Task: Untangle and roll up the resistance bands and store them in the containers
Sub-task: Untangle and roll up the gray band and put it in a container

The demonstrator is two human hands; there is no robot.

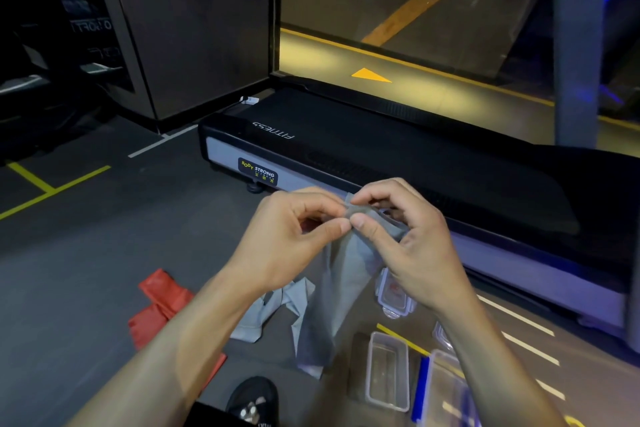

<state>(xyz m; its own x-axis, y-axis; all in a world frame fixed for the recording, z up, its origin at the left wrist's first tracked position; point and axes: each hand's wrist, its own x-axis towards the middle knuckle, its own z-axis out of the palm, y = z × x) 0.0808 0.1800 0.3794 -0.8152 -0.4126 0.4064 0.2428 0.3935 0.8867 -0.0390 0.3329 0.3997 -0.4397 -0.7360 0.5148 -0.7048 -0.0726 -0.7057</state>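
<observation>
Grey flat rubber resistance band [341, 274] held up in front of chest, top end pinched between both hands, rest hanging to dark gym floor [104, 253], lower part crumpled there. Left hand [291, 243] grip: thumb and forefinger closed on band end. Right hand [401, 236] grip: thumb and curled fingers closed on same end, touching left fingertips. Red flat resistance band [161, 305] lying crumpled on floor, left of grey one. Clear rectangular plastic container [388, 371] open on floor at right; clear clip-lock lid [394, 295] beyond it. Black treadmill [381, 149] behind.
</observation>
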